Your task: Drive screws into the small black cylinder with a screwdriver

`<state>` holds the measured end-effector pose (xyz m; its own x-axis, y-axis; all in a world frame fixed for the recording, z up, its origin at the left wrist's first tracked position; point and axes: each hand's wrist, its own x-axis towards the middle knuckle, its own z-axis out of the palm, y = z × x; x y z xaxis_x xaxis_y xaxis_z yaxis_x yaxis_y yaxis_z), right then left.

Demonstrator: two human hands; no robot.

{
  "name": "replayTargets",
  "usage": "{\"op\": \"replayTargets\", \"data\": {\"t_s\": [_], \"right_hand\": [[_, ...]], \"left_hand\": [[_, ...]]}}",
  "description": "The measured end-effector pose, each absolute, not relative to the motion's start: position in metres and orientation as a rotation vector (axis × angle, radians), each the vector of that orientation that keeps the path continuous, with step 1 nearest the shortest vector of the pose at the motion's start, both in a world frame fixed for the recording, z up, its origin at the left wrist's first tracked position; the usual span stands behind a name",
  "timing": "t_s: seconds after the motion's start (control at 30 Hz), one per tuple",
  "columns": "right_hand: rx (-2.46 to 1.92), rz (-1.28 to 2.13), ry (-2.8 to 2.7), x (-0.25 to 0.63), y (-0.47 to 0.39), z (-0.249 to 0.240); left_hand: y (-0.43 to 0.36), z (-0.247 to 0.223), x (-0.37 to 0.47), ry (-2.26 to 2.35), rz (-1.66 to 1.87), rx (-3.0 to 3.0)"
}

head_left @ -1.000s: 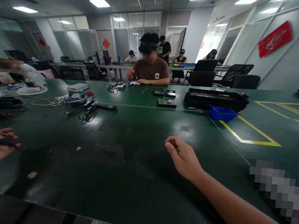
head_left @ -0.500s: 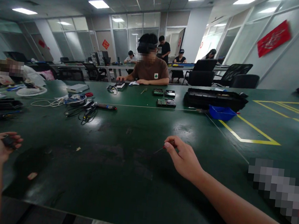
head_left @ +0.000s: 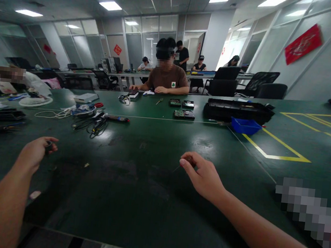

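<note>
With the wearer at six o'clock, a smooth, dark-green, slightly glossy worktop (head_left: 132, 215) spreads ahead, its surface scuffed and smudged. A crumpled, pinkish paper-like scrap (head_left: 35, 195) lies at eight o'clock, and a smaller, pale, irregular scrap (head_left: 86, 165) nearer nine. Towards three o'clock is the right hand (head_left: 200, 173), its fingers pinching a slim screwdriver-like tool with a rounded reddish-brown handle (head_left: 190, 158); the tool's thin shaft slants down towards the middle of the worktop. At nine o'clock is the left hand (head_left: 38, 151), fingers curled around a small, dark, rounded object (head_left: 48, 147), mostly hidden by them. Beyond it, at ten o'clock, is a loose tangle of thin black cables (head_left: 96, 124). At two o'clock an open, tapered, blue plastic bin (head_left: 246, 126) stands before a long, matt-black, trough-like housing (head_left: 239, 109). Just past twelve lie three flat, rectangular metal-and-circuit-board blocks (head_left: 184, 114). Farthest, at twelve, a person in a brown cotton-like shirt (head_left: 169, 77) sits at the worktop's far edge.
</note>
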<state>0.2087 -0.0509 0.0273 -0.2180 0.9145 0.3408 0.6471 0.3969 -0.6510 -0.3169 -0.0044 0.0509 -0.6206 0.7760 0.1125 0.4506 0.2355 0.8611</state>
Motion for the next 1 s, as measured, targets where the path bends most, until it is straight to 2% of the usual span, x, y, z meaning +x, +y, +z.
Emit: {"op": "replayTargets", "data": {"t_s": [0.2, 0.37, 0.53, 0.63, 0.77, 1.0], "right_hand": [[-1.356, 0.476, -1.934, 0.209, -0.05, 0.026], [-1.304, 0.4, -1.903, 0.212, -0.049, 0.021], [-1.293, 0.365, -1.92, 0.213, -0.047, 0.022], [-1.34, 0.348, -1.921, 0.213, -0.048, 0.026], [-1.322, 0.289, -1.879, 0.214, -0.052, 0.03], [-1.216, 0.273, -1.579, 0.216, -0.057, 0.027]], "left_hand": [[0.016, 0.057, -0.208, 1.53, 1.422, 1.196], [0.012, 0.038, -0.093, 1.081, 1.227, 1.187], [-0.001, 0.023, -0.005, 1.048, 0.999, 1.392], [-0.001, 0.01, 0.017, 1.207, 0.961, 1.775], [0.001, -0.011, 0.015, 1.131, 0.866, 2.144], [-0.002, -0.011, 0.005, 1.008, 0.863, 2.201]]}}
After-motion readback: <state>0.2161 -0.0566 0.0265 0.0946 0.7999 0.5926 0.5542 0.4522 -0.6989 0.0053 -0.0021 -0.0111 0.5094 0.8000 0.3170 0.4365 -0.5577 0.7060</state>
